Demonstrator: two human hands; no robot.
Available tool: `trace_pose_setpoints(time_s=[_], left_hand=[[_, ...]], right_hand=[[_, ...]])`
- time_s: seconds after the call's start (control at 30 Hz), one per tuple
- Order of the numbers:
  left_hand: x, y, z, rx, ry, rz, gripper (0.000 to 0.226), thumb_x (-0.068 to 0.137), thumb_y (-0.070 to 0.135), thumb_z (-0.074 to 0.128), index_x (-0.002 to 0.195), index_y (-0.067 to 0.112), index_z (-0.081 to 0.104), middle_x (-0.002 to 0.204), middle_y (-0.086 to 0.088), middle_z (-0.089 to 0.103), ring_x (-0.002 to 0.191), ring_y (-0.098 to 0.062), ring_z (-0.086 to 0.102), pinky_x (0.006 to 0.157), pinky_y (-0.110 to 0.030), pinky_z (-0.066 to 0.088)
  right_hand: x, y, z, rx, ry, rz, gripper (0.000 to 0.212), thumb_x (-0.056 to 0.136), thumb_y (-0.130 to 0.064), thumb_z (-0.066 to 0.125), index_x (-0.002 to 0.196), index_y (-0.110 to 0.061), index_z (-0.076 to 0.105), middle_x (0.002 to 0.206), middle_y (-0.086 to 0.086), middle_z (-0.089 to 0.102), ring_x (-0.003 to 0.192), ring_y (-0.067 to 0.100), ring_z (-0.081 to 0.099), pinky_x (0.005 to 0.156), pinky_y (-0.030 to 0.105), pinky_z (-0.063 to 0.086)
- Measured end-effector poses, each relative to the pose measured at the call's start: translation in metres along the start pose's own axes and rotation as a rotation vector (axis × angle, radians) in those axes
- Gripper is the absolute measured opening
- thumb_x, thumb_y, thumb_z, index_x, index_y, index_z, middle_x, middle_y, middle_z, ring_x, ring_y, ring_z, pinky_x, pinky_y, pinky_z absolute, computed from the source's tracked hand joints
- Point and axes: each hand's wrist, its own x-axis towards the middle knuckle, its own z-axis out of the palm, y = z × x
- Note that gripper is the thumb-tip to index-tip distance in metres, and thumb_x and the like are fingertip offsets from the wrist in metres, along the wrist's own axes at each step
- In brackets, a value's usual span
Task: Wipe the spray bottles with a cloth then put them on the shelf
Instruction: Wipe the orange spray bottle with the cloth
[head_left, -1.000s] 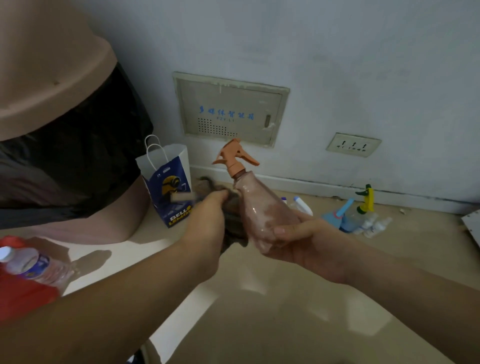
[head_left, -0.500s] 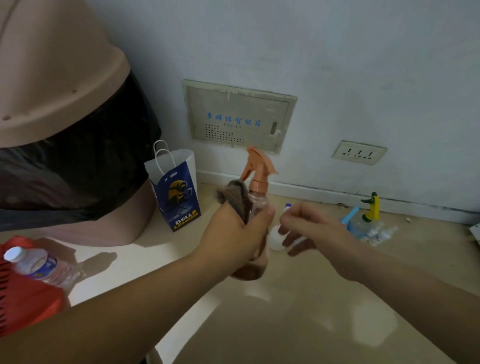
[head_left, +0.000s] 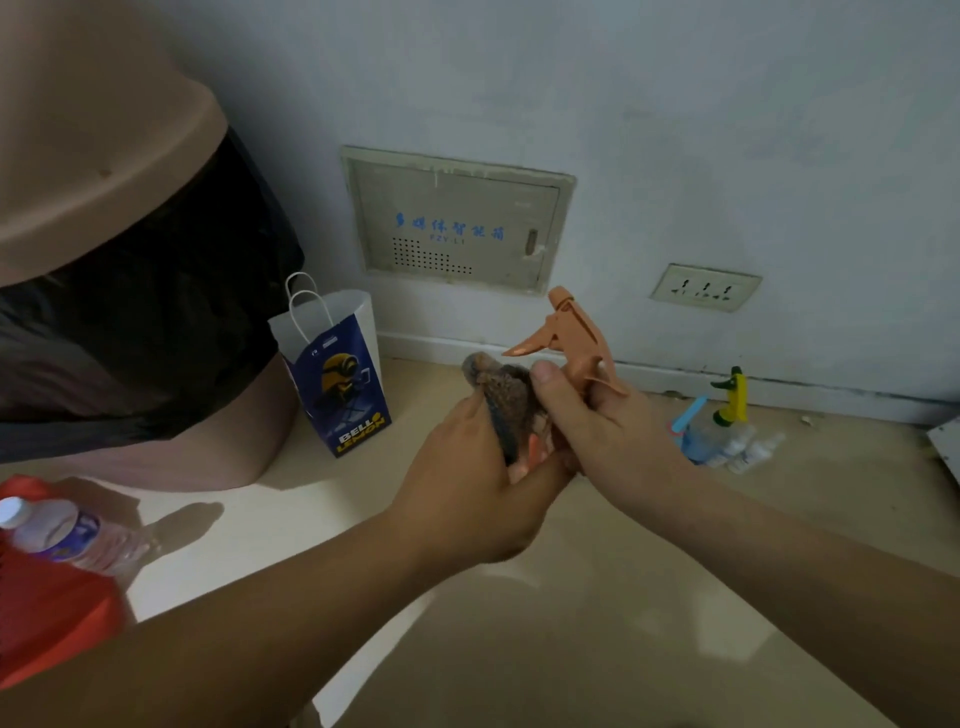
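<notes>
Both hands meet at mid-frame: the left hand grips a brown cloth bunched against the spray bottle, and the right hand is curled round the bottle's neck just under its orange trigger head. Right of them, more spray bottles sit on the floor by the wall; a blue paper bag stands left.

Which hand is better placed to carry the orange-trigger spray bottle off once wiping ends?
Likely right. The right hand grips the spray bottle just below its trigger; the left hand is busy holding the cloth against it.
</notes>
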Motion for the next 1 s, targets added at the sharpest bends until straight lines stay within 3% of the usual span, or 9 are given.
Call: trace_pose_setpoints(time_s=[0.07,0.2,0.33,0.47,0.57,0.7,0.77,0.87,1.0], left_hand=[[-0.009,-0.006,0.002,-0.092,-0.068,-0.094,0.028,0.102,0.054,0.047,0.107,0.031,0.061,0.097,0.007,0.067,0.090,-0.011,0.065,0.077,-0.043,0.057],[-0.027,-0.018,0.011,-0.268,-0.189,-0.366,0.053,0.096,0.075,0.030,0.135,0.046,0.051,0.122,0.012,0.067,0.112,-0.008,0.064,0.101,-0.044,0.055],[-0.013,0.004,0.008,-0.473,-0.128,-0.385,0.033,0.096,0.056,0.043,0.128,0.053,0.052,0.124,0.017,0.063,0.117,-0.004,0.059,0.109,-0.036,0.048],[-0.007,0.020,-0.002,-0.269,-0.067,-0.215,0.023,0.093,0.040,0.043,0.111,0.049,0.055,0.108,0.013,0.064,0.107,-0.007,0.059,0.099,-0.045,0.050],[-0.022,0.005,-0.002,-0.293,-0.198,-0.399,0.021,0.091,0.050,0.043,0.105,0.060,0.055,0.103,0.021,0.065,0.100,0.003,0.059,0.100,-0.034,0.050],[-0.032,-0.010,-0.007,-0.416,-0.241,-0.865,0.020,0.097,0.031,0.050,0.086,0.020,0.062,0.080,-0.005,0.063,0.079,-0.021,0.058,0.082,-0.032,0.046],[-0.029,-0.012,-0.018,-0.492,-0.098,-0.953,0.023,0.099,0.029,0.052,0.097,0.011,0.066,0.085,-0.010,0.064,0.080,-0.024,0.060,0.082,-0.035,0.047],[-0.008,-0.006,-0.028,-0.476,0.167,-0.833,0.012,0.100,0.029,0.050,0.101,0.021,0.059,0.097,-0.012,0.063,0.091,-0.025,0.061,0.088,-0.041,0.050],[-0.007,0.012,-0.031,-0.275,0.094,-0.322,0.010,0.087,0.031,0.051,0.096,0.033,0.053,0.088,-0.002,0.057,0.083,-0.023,0.058,0.077,-0.050,0.054]], right_hand=[[0.003,0.006,-0.004,0.075,0.019,0.047,0.060,0.097,-0.062,0.048,0.078,-0.006,0.061,0.061,0.006,0.060,0.058,0.010,0.058,0.063,0.035,0.050],[0.004,0.021,-0.005,0.003,-0.015,0.053,0.053,0.104,-0.053,0.048,0.080,-0.008,0.063,0.068,0.012,0.062,0.069,0.022,0.062,0.073,0.040,0.053],[0.004,0.025,0.002,0.014,-0.053,0.110,0.052,0.102,-0.059,0.044,0.074,-0.020,0.062,0.058,-0.003,0.060,0.065,0.012,0.061,0.071,0.037,0.052],[0.008,0.022,0.008,0.046,-0.042,0.139,0.052,0.100,-0.065,0.041,0.077,-0.024,0.064,0.055,-0.010,0.063,0.059,0.004,0.060,0.067,0.033,0.050],[0.010,0.028,0.006,0.074,-0.003,0.182,0.050,0.103,-0.060,0.046,0.073,-0.023,0.062,0.054,-0.013,0.059,0.063,0.012,0.061,0.065,0.032,0.050],[0.011,0.037,-0.003,0.048,-0.021,0.222,0.049,0.105,-0.055,0.048,0.085,-0.014,0.067,0.070,0.001,0.065,0.076,0.020,0.067,0.076,0.042,0.059],[0.010,0.036,-0.006,-0.023,-0.104,0.167,0.046,0.106,-0.053,0.046,0.087,-0.017,0.068,0.077,-0.004,0.067,0.081,0.017,0.067,0.083,0.044,0.058],[0.004,0.028,-0.005,-0.151,-0.276,0.152,0.047,0.105,-0.056,0.040,0.088,-0.020,0.066,0.089,-0.002,0.067,0.085,0.007,0.064,0.082,0.029,0.051],[0.001,0.019,-0.001,-0.206,-0.332,0.081,0.034,0.103,-0.059,0.041,0.088,-0.036,0.061,0.098,-0.005,0.069,0.084,0.007,0.065,0.082,0.032,0.056]])
